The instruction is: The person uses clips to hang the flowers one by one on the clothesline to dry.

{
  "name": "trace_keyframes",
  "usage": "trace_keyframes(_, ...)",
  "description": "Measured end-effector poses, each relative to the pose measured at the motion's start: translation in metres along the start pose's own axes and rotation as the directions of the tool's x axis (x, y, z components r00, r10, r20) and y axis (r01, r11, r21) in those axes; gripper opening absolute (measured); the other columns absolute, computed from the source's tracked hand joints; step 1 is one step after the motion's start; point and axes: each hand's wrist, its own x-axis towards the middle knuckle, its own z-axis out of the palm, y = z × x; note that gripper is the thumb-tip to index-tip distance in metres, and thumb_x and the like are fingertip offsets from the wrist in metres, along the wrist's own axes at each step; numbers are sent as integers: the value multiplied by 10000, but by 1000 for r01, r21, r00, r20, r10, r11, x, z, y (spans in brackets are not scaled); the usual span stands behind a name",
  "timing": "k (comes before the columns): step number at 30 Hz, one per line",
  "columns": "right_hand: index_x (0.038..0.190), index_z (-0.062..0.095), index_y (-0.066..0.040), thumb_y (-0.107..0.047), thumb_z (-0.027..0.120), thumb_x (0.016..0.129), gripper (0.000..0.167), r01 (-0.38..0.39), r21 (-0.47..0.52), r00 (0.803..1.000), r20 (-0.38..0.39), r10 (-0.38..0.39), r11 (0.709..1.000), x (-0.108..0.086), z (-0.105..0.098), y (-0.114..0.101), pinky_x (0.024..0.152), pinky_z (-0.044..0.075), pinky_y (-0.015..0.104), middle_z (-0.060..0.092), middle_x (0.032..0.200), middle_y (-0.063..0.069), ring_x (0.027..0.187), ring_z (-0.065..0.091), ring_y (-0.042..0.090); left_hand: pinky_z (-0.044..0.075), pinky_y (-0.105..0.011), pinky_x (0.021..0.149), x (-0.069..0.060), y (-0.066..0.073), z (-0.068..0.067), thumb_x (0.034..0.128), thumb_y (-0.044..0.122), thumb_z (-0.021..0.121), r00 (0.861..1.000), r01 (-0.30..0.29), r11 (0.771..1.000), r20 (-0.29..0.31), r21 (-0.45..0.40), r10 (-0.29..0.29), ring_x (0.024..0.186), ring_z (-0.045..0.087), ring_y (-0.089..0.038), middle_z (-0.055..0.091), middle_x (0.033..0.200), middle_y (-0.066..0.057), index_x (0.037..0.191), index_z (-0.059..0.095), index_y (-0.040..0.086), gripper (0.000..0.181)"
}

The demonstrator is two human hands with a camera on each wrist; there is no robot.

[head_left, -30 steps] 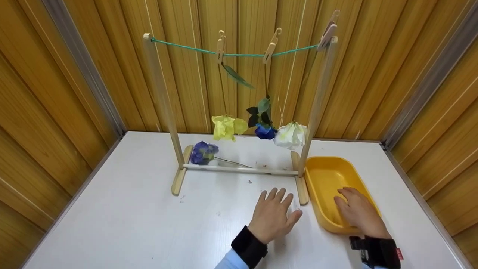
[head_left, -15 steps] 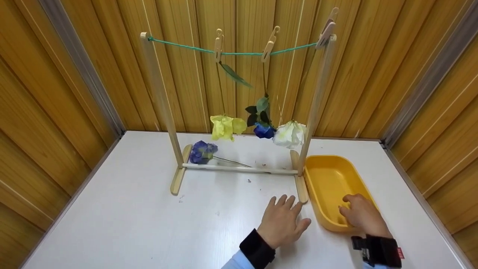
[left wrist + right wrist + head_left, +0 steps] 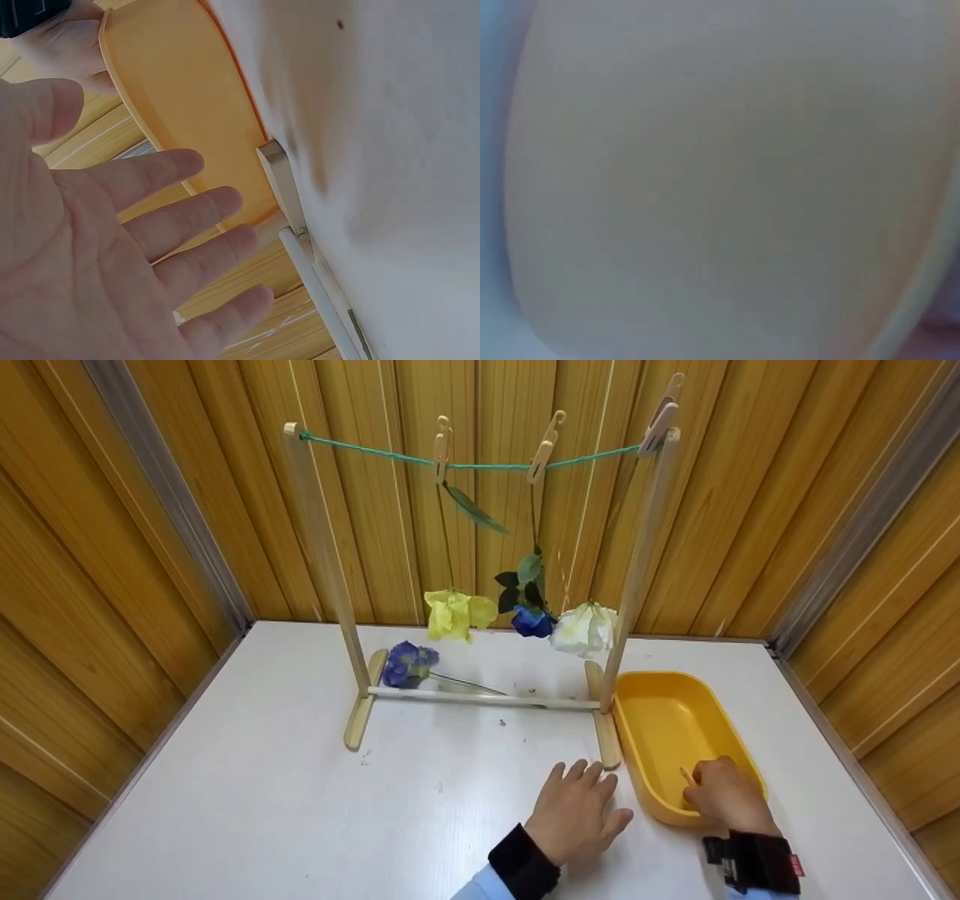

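Note:
My right hand reaches into the near end of the yellow basin. It pinches a small clothespin, of which only a pale tip shows past the fingers. Fingers spread and holding nothing, my left hand is low over the white table, left of the basin; the left wrist view shows its bare palm. On the green line of a wooden rack, clothespins hold a yellow flower, a blue rose and a white flower upside down. The right wrist view is blurred.
A purple flower lies on the table behind the rack's bottom bar, its stem pointing right. The rack's right foot stands close against the basin. Wood-patterned walls enclose the table.
My right hand's fingers have closed inside the basin, and a clothespin tip now shows between them. My left hand has shifted right and nearer to me. The hanging flowers stay put.

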Motion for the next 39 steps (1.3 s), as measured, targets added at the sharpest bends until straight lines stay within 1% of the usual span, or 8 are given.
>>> trace_keyframes(7,916,682,32,-75,669,904,109,-48,69,999,26,47,996,3,3,-3,746,483,385,588,883,131,834,553,272,433,-375,1097,0,-1,-2,1067,586,351,1000,6,1000,8,13,-6,1353,522,-149,586,1465,52,1423,606,264,543)
trace_keyframes(12,867,687,-9,-66,670,913,75,-37,86,999,13,36,996,4,5,-4,716,480,369,617,814,79,791,559,242,424,-382,1109,0,-2,-4,1070,578,353,1000,14,1000,23,1,-14,1363,513,-152,574,1480,47,1443,592,262,544)
trace_keyframes(17,890,696,14,-96,699,929,117,12,82,997,-77,-6,997,4,4,-5,680,474,351,623,823,94,783,562,246,420,-384,1116,1,-4,-4,1070,568,364,999,30,999,20,-21,-29,1367,514,-158,571,1486,45,1476,573,261,550)
trace_keyframes(21,961,703,53,-101,710,914,161,82,68,979,-195,-67,994,0,3,-12,687,475,363,608,922,164,837,553,288,423,-387,1116,1,-7,-5,1071,564,366,999,38,999,8,-26,-38,1365,519,-164,576,1480,42,1477,573,261,548)
trace_keyframes(27,1008,713,58,-71,716,879,183,211,50,906,-386,-176,976,-12,5,-32,697,492,372,588,1050,233,823,551,284,440,-396,1103,2,-13,-7,1079,559,342,999,44,999,-17,-31,-44,1356,529,-176,585,1470,29,1457,584,246,548)
trace_keyframes(32,1024,724,8,-47,719,887,148,321,79,837,-490,-243,944,-19,6,-50,735,548,323,606,1076,171,822,601,242,462,-403,1076,0,-19,-10,1079,560,351,996,62,998,-58,-18,-62,1321,560,-199,609,1436,14,1432,605,226,548)
trace_keyframes(35,1012,737,-25,-17,729,885,128,414,123,783,-554,-284,902,-22,9,-62,753,563,260,625,1050,117,822,638,225,471,-423,1067,-2,-25,-14,1076,539,388,993,73,997,-95,-24,-75,1305,577,-221,624,1420,-9,1419,617,200,533)
trace_keyframes(39,1008,758,-38,31,749,864,160,537,185,712,-623,-324,823,-22,13,-77,772,570,206,638,1010,60,844,669,199,476,-447,1063,-5,-34,-19,1079,514,403,986,75,994,-142,-76,-85,1295,591,-247,636,1412,-48,1420,620,160,538)
